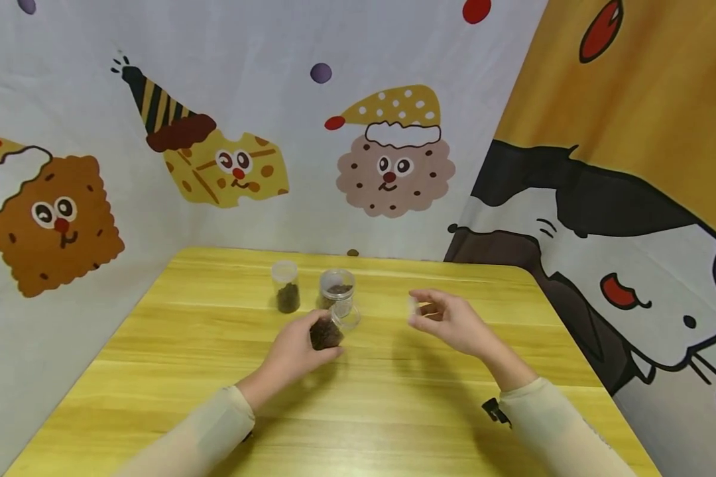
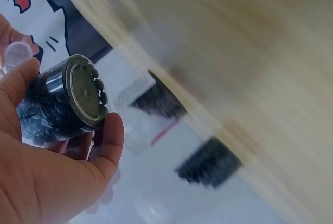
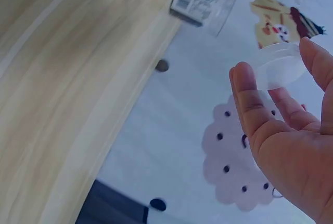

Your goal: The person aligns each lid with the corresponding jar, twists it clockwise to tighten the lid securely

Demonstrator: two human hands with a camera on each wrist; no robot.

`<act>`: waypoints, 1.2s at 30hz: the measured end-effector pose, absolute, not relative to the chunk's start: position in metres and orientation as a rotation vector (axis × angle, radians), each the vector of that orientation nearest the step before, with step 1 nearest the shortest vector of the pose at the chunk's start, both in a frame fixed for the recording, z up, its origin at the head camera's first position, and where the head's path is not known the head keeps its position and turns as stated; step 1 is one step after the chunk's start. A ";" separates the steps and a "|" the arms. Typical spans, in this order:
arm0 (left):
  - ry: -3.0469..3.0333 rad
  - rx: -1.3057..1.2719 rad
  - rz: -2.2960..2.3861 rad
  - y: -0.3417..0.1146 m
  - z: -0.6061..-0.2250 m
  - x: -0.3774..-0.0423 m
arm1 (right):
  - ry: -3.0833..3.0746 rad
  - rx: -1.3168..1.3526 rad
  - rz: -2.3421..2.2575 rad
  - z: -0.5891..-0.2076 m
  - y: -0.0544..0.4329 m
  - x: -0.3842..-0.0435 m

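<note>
My left hand grips a small clear jar part-filled with dark, bean-like pieces. In the head view this jar leans, its clear mouth end toward the far right; the left wrist view shows its round base between thumb and fingers. To the right, my right hand pinches a round, translucent plastic lid between thumb and fingertips, held over the table. Just beyond the gripped jar stands a wider clear jar with dark contents low inside, and the gripped jar's mouth end overlaps it in the head view.
A taller clear jar, its lower part filled with dark pieces, stands upright left of the wider jar. The yellow wood-grain table ends at the back against a cartoon-printed curtain. A printed label shows on the wider jar's side.
</note>
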State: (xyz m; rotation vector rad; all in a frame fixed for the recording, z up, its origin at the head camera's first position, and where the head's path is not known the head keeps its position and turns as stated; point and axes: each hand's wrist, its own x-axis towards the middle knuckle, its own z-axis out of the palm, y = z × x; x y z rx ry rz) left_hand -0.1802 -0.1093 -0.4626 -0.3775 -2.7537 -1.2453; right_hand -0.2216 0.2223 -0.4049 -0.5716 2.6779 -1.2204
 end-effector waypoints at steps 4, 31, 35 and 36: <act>-2.763 -0.345 -1.116 -0.123 -0.461 -0.180 | 2.624 -0.597 -1.290 -0.402 0.205 -0.222; -2.747 -0.491 -0.852 -0.114 -0.449 -0.183 | 2.459 -0.809 -1.388 -0.396 0.141 -0.221; -2.732 -0.500 -0.840 -0.113 -0.449 -0.183 | 2.488 -0.855 -1.356 -0.398 0.139 -0.221; -2.728 -0.502 -0.840 -0.112 -0.449 -0.183 | 2.496 -0.859 -1.350 -0.398 0.139 -0.221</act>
